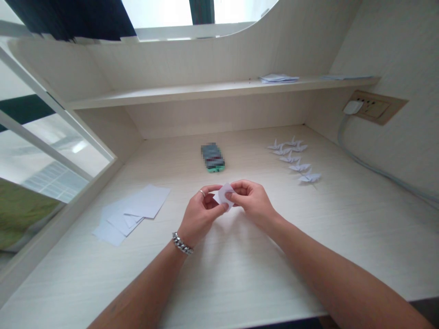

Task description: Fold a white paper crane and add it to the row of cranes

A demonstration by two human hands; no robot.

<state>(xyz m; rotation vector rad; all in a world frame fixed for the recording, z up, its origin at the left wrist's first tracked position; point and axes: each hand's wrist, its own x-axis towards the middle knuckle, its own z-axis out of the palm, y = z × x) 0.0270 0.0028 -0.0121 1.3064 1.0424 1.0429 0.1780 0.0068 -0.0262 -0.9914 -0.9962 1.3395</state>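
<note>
My left hand (200,214) and my right hand (252,201) meet above the middle of the pale wooden desk (240,274). Both pinch a small folded piece of white paper (223,194) between thumbs and fingertips. A ring sits on a left finger and a metal chain bracelet (182,244) circles the left wrist. Part of the paper is hidden behind my fingers.
A loose pile of white paper sheets (132,212) lies to the left. Several folded paper cranes (294,159) line up at the right rear. A small green-edged box (212,157) stands behind my hands. A shelf (206,91) holds more paper (278,78). A wall socket (372,107) with cable is at right.
</note>
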